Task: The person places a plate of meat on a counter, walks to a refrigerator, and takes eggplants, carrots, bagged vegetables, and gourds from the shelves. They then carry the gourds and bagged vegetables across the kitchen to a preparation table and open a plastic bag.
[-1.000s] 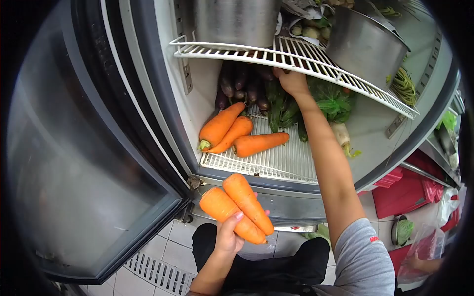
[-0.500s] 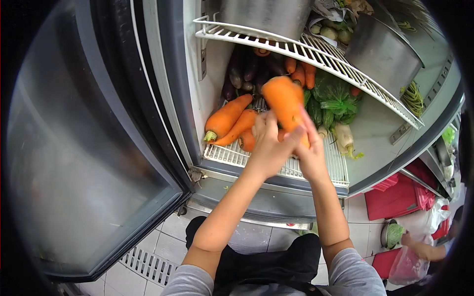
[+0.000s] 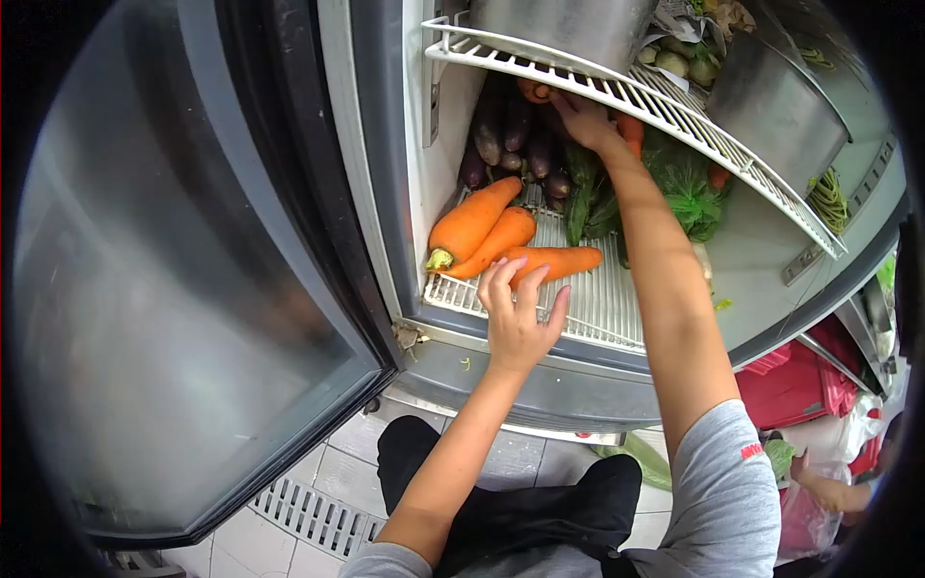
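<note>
My left hand (image 3: 520,313) is open, its spread fingertips at the near side of a carrot (image 3: 568,261) on the lower wire rack (image 3: 607,313). Two more carrots, a thick one (image 3: 472,226) and a thinner one (image 3: 503,243), lie to its left. Deep in the fridge, under the upper shelf, my right hand (image 3: 586,123) reaches among the vegetables. Its fingertips are beside a carrot end (image 3: 535,91), and what lies under the palm is hidden. Dark eggplants (image 3: 515,135) are piled left of that hand, with green cucumbers (image 3: 582,188) below it.
The upper wire shelf (image 3: 578,87) holds large metal pots (image 3: 776,106). A green plastic bag (image 3: 694,207) is right of my right forearm. The fridge door (image 3: 193,289) stands open at left. At lower right, another person's hand (image 3: 819,486) is near red containers (image 3: 790,385).
The large carrot that both hands held is out of them. My right hand has moved deep under the upper shelf; my left hand has lowered and spread near the front carrot. The view has shifted slightly.
</note>
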A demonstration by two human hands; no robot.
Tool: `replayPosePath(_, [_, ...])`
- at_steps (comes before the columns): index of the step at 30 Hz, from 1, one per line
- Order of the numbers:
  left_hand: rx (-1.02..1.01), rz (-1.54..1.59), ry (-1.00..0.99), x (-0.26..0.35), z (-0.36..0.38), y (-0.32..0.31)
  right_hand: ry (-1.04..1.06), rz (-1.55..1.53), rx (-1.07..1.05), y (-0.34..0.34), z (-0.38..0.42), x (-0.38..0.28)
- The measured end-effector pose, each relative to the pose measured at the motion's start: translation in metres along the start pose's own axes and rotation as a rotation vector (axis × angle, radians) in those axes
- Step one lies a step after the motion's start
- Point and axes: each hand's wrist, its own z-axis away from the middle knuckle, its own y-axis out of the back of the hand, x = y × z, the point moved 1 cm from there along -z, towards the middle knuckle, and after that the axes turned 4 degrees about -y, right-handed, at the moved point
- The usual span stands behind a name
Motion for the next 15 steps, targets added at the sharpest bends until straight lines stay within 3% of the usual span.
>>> replayPosePath(3, [0.034,0.064,0.024,-0.001,-0.001,0.005,0.171,-0.074,0.056,0.039,0.046,-0.006])
replayPosePath(4, [0.049,0.096,0.031,-0.001,-0.003,0.008,0.349,-0.180,0.263,0.042,0.066,-0.003])
replayPosePath(5, [0.050,0.101,0.032,-0.002,-0.009,0.013,0.457,-0.330,0.213,0.048,0.092,0.004])
replayPosePath(6, [0.035,0.059,-0.046,-0.003,-0.018,0.019,0.205,-0.383,-0.173,0.066,0.119,-0.005])
replayPosePath(7, [0.022,0.018,-0.127,-0.005,-0.031,0.025,0.501,-0.367,-0.129,0.064,0.134,0.008])
replayPosePath(9, [-0.127,-0.121,-0.090,-0.010,-0.068,0.036,0.403,-0.118,-0.139,0.087,0.174,-0.002])
replayPosePath(12, [-0.478,-0.652,0.020,-0.025,-0.096,0.036,0.455,-0.067,-0.186,0.084,0.191,0.005])
replayPosePath(14, [-0.802,-1.011,0.014,-0.024,-0.091,0.030,0.440,0.052,-0.419,0.060,0.198,0.025])
replayPosePath(15, [-0.808,-1.003,0.008,-0.021,-0.088,0.028,0.430,0.056,-0.421,0.055,0.198,0.034])
